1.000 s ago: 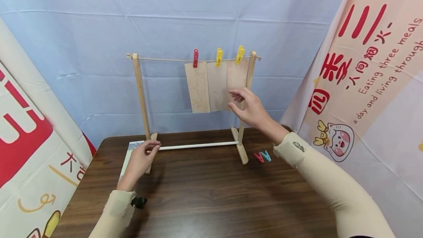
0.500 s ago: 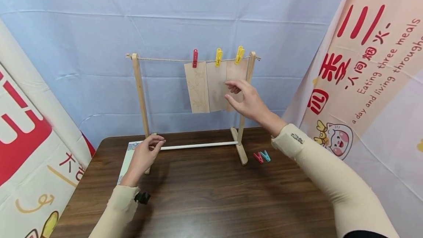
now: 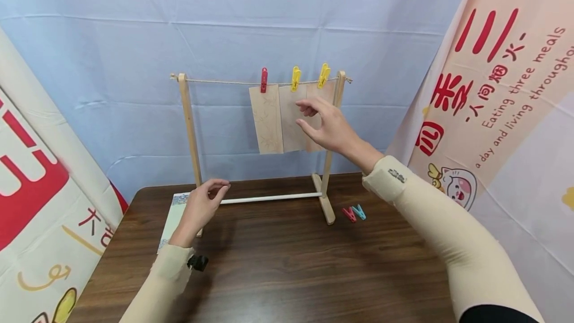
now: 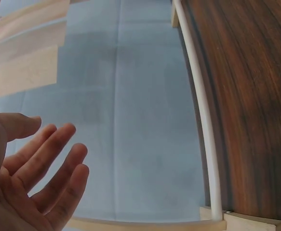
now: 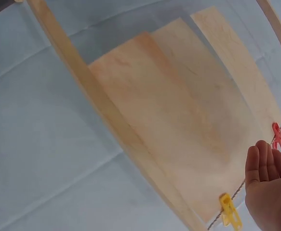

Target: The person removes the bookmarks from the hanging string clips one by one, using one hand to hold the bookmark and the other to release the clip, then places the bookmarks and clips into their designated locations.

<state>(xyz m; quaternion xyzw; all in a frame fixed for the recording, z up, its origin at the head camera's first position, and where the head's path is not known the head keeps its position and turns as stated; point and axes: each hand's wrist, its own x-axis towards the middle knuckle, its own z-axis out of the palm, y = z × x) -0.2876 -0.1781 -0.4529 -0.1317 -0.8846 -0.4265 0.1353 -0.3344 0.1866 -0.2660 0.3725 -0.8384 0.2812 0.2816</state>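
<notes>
My right hand (image 3: 329,123), fingers loosely bent and holding nothing, is raised in front of the hanging sheets. It overlaps the middle sheet (image 3: 289,128) and the right sheet (image 3: 326,93) in the head view. A red clothespin (image 3: 264,80) pins the left sheet (image 3: 267,123) to a string (image 3: 219,81); a yellow clothespin (image 3: 296,79) and another yellow clothespin (image 3: 324,76) pin the other two. My left hand (image 3: 203,208) hovers by the rack's left post (image 3: 190,131). In the left wrist view its fingers (image 4: 63,197) are spread and relaxed, with nothing in them.
The wooden rack's right post (image 3: 328,173) and white lower bar (image 3: 273,197) stand on a dark wood table (image 3: 278,268). Right of the rack foot lie a red clothespin (image 3: 349,214) and a blue clothespin (image 3: 358,212). A pale green patterned sheet (image 3: 174,221) lies at left.
My right hand has moved up and to the left across the sheets. My left hand has drifted right and slightly up. Sheets and clothespins stay where they were.
</notes>
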